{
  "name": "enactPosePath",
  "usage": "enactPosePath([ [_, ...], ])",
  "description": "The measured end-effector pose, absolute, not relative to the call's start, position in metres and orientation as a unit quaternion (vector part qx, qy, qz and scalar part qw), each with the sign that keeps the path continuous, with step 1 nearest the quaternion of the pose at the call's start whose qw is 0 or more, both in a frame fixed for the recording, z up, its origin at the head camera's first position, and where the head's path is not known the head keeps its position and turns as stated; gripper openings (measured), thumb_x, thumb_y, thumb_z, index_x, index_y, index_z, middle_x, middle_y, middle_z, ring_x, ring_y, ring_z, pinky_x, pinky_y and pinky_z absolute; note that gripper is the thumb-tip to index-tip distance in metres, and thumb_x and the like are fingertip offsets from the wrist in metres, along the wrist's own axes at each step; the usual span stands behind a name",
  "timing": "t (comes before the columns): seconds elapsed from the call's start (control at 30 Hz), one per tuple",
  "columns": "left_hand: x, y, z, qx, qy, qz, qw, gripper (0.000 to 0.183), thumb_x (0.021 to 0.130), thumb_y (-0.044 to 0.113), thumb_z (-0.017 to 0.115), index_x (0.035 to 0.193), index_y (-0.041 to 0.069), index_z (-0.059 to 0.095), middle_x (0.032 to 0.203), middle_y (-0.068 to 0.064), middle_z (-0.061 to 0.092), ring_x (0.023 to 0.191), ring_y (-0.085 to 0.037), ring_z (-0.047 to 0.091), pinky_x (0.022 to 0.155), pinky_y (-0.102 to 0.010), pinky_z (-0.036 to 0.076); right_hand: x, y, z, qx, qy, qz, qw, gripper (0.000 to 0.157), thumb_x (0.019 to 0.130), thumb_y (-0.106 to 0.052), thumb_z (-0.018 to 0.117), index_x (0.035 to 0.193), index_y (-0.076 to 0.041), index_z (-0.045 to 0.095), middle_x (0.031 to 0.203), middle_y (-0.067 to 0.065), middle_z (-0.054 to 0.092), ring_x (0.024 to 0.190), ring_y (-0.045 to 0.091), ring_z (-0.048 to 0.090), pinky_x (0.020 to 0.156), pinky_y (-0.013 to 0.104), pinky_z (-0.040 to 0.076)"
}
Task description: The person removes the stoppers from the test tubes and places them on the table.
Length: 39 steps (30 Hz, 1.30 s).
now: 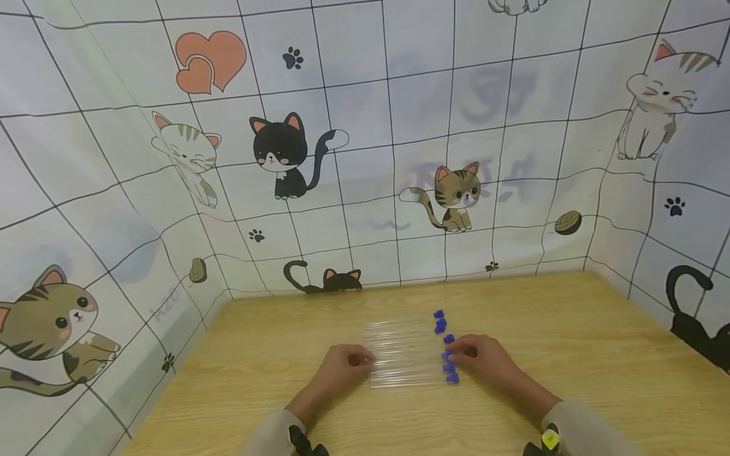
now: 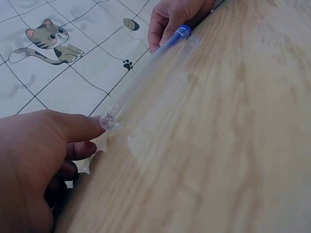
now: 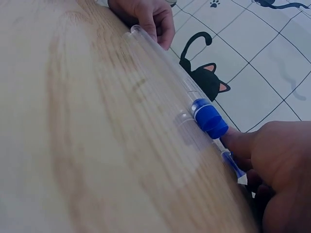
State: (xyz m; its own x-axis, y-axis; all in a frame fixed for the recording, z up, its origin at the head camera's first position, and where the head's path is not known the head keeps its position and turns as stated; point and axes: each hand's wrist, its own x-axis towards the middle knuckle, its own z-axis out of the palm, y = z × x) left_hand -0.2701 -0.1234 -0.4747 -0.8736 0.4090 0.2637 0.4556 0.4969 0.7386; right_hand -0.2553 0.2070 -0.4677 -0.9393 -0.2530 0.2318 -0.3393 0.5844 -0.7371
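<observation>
Several clear capped test tubes (image 1: 402, 382) lie side by side on the wooden tabletop, their blue caps (image 1: 452, 378) in an uneven row at the right. My left hand (image 1: 342, 370) is at the rounded left ends, with thumb and forefinger together at one tube's tip. In the left wrist view, a digit touches a clear tube end (image 2: 109, 121) while other fingers curl underneath. On the opposite side, my right hand (image 1: 485, 361) pinches at a blue cap in the middle of the row. Its fingertips are partly hidden behind the nearest cap (image 3: 210, 118) in the right wrist view.
The wooden table (image 1: 274, 329) meets a hanging white cloth (image 1: 365, 209) printed with grid lines and cartoon cats at the back and both sides. The farther blue caps (image 1: 439, 314) sit slightly left of the nearer ones.
</observation>
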Motion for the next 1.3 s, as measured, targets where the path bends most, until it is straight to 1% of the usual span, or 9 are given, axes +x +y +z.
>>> enactPosePath([
  [0.13, -0.269, -0.123, -0.473, -0.252, -0.853, -0.456, 0.036, 0.012, 0.084, 0.018, 0.074, 0.094, 0.012, 0.074, 0.075, 0.005, 0.06, 0.069, -0.008, 0.053, 0.064, -0.025, 0.044, -0.256, 0.207, -0.47, 0.162, -0.884, 0.432, 0.075, 0.015, 0.087, -0.026, 0.071, 0.1, -0.018, 0.072, 0.097, -0.007, 0.066, 0.088, 0.012, 0.06, 0.076, 0.03, 0.048],
  [0.23, -0.268, -0.122, -0.472, -0.248, -0.843, -0.474, 0.047, 0.012, 0.085, 0.016, 0.074, 0.096, 0.012, 0.074, 0.075, 0.003, 0.061, 0.068, -0.01, 0.052, 0.062, -0.024, 0.043, -0.256, 0.208, -0.471, 0.16, -0.874, 0.449, 0.09, 0.013, 0.087, -0.028, 0.07, 0.099, -0.021, 0.071, 0.095, -0.007, 0.064, 0.086, 0.013, 0.058, 0.074, 0.03, 0.047],
  [0.43, -0.267, -0.12, -0.467, -0.238, -0.829, -0.502, 0.062, 0.014, 0.088, 0.015, 0.07, 0.1, 0.007, 0.071, 0.09, 0.0, 0.068, 0.079, -0.016, 0.059, 0.07, -0.026, 0.046, -0.256, 0.209, -0.469, 0.178, -0.84, 0.507, 0.077, 0.022, 0.091, -0.033, 0.066, 0.104, -0.016, 0.069, 0.1, -0.003, 0.065, 0.091, 0.014, 0.061, 0.075, 0.027, 0.049],
  [0.53, -0.261, -0.119, -0.458, -0.243, -0.81, -0.533, 0.043, 0.017, 0.089, 0.01, 0.068, 0.102, -0.001, 0.068, 0.091, -0.008, 0.069, 0.082, -0.026, 0.063, 0.071, -0.028, 0.049, -0.256, 0.209, -0.467, 0.193, -0.822, 0.533, 0.053, 0.025, 0.092, -0.031, 0.065, 0.107, -0.01, 0.066, 0.099, 0.003, 0.067, 0.089, 0.017, 0.064, 0.073, 0.028, 0.05],
  [0.63, -0.254, -0.119, -0.447, -0.247, -0.79, -0.56, 0.015, 0.02, 0.089, 0.007, 0.067, 0.104, -0.007, 0.064, 0.091, -0.015, 0.069, 0.08, -0.032, 0.063, 0.069, -0.032, 0.051, -0.256, 0.21, -0.466, 0.204, -0.811, 0.548, 0.035, 0.027, 0.092, -0.028, 0.065, 0.108, -0.007, 0.065, 0.097, 0.007, 0.067, 0.087, 0.018, 0.065, 0.071, 0.029, 0.051],
  [0.77, -0.248, -0.119, -0.439, -0.248, -0.776, -0.58, -0.007, 0.022, 0.089, 0.006, 0.066, 0.105, -0.009, 0.062, 0.089, -0.018, 0.068, 0.077, -0.034, 0.063, 0.065, -0.035, 0.051, -0.256, 0.21, -0.466, 0.202, -0.803, 0.561, 0.023, 0.027, 0.092, -0.027, 0.066, 0.107, -0.005, 0.065, 0.097, 0.008, 0.068, 0.085, 0.019, 0.065, 0.07, 0.03, 0.051],
  [0.97, -0.249, -0.119, -0.442, -0.255, -0.76, -0.597, -0.022, 0.022, 0.088, 0.004, 0.067, 0.103, -0.011, 0.062, 0.087, -0.022, 0.068, 0.073, -0.044, 0.059, 0.063, -0.033, 0.052, -0.254, 0.208, -0.466, 0.189, -0.801, 0.567, 0.03, 0.026, 0.09, -0.028, 0.068, 0.105, -0.007, 0.066, 0.099, 0.008, 0.067, 0.087, 0.023, 0.065, 0.073, 0.029, 0.051],
  [1.17, -0.25, -0.119, -0.444, -0.263, -0.758, -0.596, -0.027, 0.021, 0.087, 0.005, 0.069, 0.1, -0.01, 0.063, 0.085, -0.018, 0.068, 0.071, -0.039, 0.06, 0.064, -0.033, 0.051, -0.252, 0.206, -0.464, 0.175, -0.797, 0.577, 0.039, 0.025, 0.089, -0.027, 0.069, 0.104, -0.007, 0.067, 0.102, 0.007, 0.067, 0.094, 0.027, 0.065, 0.078, 0.028, 0.052],
  [1.3, -0.248, -0.119, -0.442, -0.262, -0.76, -0.594, -0.03, 0.022, 0.086, 0.006, 0.07, 0.1, -0.01, 0.063, 0.086, -0.016, 0.069, 0.073, -0.037, 0.061, 0.065, -0.032, 0.051, -0.252, 0.206, -0.463, 0.166, -0.804, 0.569, 0.047, 0.024, 0.089, -0.028, 0.069, 0.103, -0.008, 0.068, 0.101, 0.005, 0.068, 0.093, 0.024, 0.065, 0.078, 0.027, 0.052],
])
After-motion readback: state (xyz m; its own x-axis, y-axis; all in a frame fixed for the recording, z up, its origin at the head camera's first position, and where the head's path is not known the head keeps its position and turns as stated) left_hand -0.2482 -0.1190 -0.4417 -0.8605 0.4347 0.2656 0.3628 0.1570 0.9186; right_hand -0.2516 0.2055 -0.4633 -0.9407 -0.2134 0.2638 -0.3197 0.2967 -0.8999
